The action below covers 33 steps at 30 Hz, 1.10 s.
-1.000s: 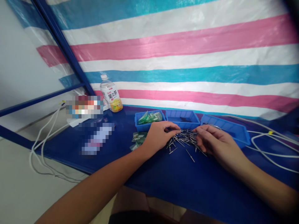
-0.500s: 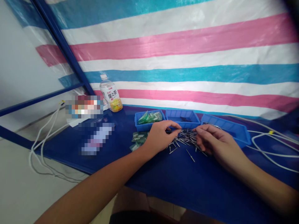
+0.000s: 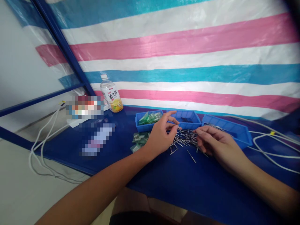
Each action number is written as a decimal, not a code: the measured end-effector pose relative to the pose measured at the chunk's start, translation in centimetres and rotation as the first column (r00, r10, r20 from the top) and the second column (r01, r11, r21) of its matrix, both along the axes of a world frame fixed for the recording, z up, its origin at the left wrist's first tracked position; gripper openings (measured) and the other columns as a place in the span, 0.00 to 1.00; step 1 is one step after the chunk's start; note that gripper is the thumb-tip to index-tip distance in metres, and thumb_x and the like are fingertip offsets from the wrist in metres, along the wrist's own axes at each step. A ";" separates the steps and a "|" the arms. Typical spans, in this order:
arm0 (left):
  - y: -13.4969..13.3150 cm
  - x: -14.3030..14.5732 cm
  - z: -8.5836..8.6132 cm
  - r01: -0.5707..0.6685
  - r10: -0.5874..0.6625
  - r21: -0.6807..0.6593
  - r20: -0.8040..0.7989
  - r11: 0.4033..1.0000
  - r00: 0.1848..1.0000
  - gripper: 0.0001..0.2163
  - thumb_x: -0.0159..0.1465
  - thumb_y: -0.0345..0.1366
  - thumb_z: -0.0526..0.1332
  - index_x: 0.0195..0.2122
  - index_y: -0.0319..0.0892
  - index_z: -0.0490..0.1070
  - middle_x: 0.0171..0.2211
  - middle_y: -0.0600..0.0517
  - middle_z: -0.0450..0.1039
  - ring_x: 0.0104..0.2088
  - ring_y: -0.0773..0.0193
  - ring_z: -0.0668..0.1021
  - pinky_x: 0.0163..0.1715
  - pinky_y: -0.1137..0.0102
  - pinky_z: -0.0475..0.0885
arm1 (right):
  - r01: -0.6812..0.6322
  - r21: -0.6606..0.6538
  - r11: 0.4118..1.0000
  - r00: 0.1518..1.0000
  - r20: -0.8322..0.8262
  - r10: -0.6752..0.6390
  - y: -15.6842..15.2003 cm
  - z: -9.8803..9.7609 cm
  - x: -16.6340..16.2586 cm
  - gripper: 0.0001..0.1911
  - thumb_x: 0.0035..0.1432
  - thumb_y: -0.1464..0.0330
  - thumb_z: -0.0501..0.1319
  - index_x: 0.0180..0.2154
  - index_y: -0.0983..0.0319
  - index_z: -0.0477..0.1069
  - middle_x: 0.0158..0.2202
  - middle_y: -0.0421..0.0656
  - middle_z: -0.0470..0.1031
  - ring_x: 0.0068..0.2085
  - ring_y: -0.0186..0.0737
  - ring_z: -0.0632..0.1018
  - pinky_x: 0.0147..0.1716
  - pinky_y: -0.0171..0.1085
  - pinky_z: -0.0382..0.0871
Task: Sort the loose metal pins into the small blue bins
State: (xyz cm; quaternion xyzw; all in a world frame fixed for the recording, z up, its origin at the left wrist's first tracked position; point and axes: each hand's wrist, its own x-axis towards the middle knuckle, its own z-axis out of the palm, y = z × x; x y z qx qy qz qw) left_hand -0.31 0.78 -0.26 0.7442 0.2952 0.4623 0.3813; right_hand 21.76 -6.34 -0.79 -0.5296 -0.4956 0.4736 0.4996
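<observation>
A pile of slim metal pins that look like pop rivets lies on the blue tabletop between my hands. My left hand is at the pile's left side, thumb and a finger pinched together while the index finger is raised. On the right, my right hand has its fingers curled, with thumb and index fingertips together over the pile's edge. Whatever either pinch holds is too small to make out. One loose pin lies apart, nearer to me.
Behind the pile stand a blue bin with green packets, a middle blue bin with a few dark pieces, and a right blue bin with metal pins. Small bags lie left. A drink bottle and white cables flank the area.
My left index finger has lifted and stretched away from the thumb, and that hand has shifted slightly left. My right hand stays almost where it was.
</observation>
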 end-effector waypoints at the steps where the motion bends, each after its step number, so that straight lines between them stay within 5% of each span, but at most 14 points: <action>1: 0.0 0.0 0.0 0.003 -0.003 0.016 -0.008 1.000 1.000 0.24 0.72 0.31 0.60 0.68 0.45 0.62 0.51 0.43 0.79 0.43 0.61 0.86 0.42 0.67 0.83 | 0.000 -0.003 1.000 1.000 0.002 0.000 0.0 0.0 0.0 0.17 0.66 0.51 0.68 0.36 0.58 0.75 0.27 0.39 0.74 0.23 0.32 0.69 0.19 0.31 0.59; 11: 0.0 -0.1 0.0 0.118 -0.061 0.243 -0.233 0.963 0.971 0.13 0.71 0.28 0.62 0.53 0.43 0.82 0.47 0.49 0.85 0.44 0.60 0.84 0.48 0.63 0.81 | 0.028 0.055 0.998 0.988 0.150 -0.036 -0.4 0.2 0.0 0.18 0.66 0.49 0.66 0.39 0.56 0.77 0.27 0.40 0.75 0.23 0.34 0.70 0.20 0.34 0.62; 17: 0.2 0.1 -0.6 0.169 -0.134 0.185 -0.190 0.968 0.973 0.16 0.66 0.25 0.67 0.55 0.43 0.80 0.47 0.47 0.83 0.41 0.62 0.85 0.50 0.64 0.83 | -0.039 0.294 0.955 0.873 0.475 -0.110 -0.4 -0.1 0.0 0.15 0.66 0.52 0.66 0.45 0.53 0.80 0.46 0.46 0.83 0.41 0.48 0.82 0.38 0.43 0.76; 27: -0.4 0.4 -0.5 0.246 -0.241 0.049 -0.090 0.968 0.966 0.18 0.65 0.23 0.65 0.55 0.42 0.79 0.48 0.46 0.81 0.45 0.62 0.86 0.50 0.66 0.85 | -0.153 0.265 0.952 0.822 0.569 -0.026 -0.5 0.7 -0.6 0.07 0.63 0.59 0.66 0.37 0.54 0.79 0.37 0.42 0.83 0.31 0.42 0.78 0.31 0.41 0.71; 33: -0.5 0.5 -0.7 0.282 -0.277 0.057 -0.079 0.958 0.958 0.18 0.65 0.23 0.64 0.55 0.41 0.78 0.49 0.45 0.81 0.45 0.62 0.86 0.50 0.66 0.85 | -0.173 0.230 0.958 0.817 0.577 0.010 -0.3 0.3 -0.5 0.05 0.63 0.63 0.65 0.34 0.55 0.72 0.29 0.39 0.75 0.27 0.37 0.71 0.28 0.38 0.66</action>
